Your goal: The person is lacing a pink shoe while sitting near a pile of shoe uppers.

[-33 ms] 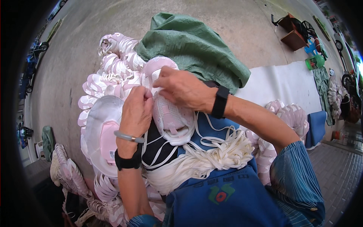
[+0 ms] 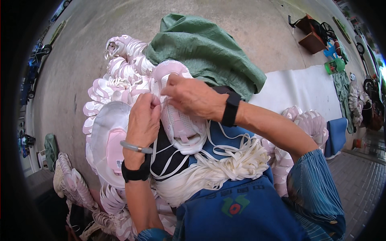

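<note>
"Recording position first: where is the shoe sitting?"

"The pink-and-white shoe point(image 2: 180, 122) is lying near the middle of the view, over dark cloth point(image 2: 163, 154) and blue cloth point(image 2: 226, 134), with a green sheet point(image 2: 201, 48) spreading beyond it toward one o'clock."

"And the fingers?"

"The left hand point(image 2: 144, 118), at nine o'clock of the shoe, is apparently pinching a white lace point(image 2: 163, 101) between thumb and forefinger. The right hand point(image 2: 193, 94), at two o'clock, is bending its fingers over the shoe's front; I cannot tell whether they are gripping the strand, since the tips are partly hiding it."

"What risks are you noting?"

"Three. Loose loops are lying between the shoe and the lace bundle point(image 2: 241, 160) at four o'clock, so a sharp pull is, in my judgement, risking a snag. The flat lace is looking easy to twist if the fingers are rolling it. No clamp is showing on the shoe, so uneven tension is likely turning it askew."

"Which way is it pointing?"

"Its rounded toe is facing away from the person, between eleven and twelve o'clock; its ankle opening is facing between five and six. The long axis is running along that line."
</note>
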`<state>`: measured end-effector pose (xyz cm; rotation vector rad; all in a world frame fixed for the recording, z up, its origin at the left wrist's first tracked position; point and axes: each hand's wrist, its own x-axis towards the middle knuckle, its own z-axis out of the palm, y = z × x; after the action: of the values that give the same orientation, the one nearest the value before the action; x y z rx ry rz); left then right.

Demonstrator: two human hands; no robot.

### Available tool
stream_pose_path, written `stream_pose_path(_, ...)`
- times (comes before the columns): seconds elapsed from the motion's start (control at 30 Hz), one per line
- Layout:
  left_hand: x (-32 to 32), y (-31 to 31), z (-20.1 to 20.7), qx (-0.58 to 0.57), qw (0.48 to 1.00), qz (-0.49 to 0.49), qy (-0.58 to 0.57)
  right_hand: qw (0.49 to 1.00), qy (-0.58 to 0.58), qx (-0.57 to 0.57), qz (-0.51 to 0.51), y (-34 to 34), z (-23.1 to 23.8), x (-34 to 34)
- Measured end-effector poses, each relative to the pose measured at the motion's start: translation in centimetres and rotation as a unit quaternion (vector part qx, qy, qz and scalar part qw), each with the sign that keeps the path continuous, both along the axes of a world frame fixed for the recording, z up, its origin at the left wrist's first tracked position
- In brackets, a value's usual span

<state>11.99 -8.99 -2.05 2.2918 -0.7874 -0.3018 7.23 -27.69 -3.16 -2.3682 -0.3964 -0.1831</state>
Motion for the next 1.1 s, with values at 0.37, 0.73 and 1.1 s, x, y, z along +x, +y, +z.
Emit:
stream_pose_path(0.37,-2.8,0.1,2.4,-0.262,0.907,0.239,0.227,0.936,-0.003,0.278,0.217,3.5,3.6,-4.2)
stream_pose_path(0.73,-6.7,3.0,3.2,-0.442,0.749,0.188,0.456,0.764,0.401,0.505,-0.036,3.2,2.0,-5.0)
stream_pose_path(1.1,-9.1,3.1,2.3,-0.439,0.762,0.185,0.437,0.687,0.411,0.600,0.001,4.2,2.5,-6.0)
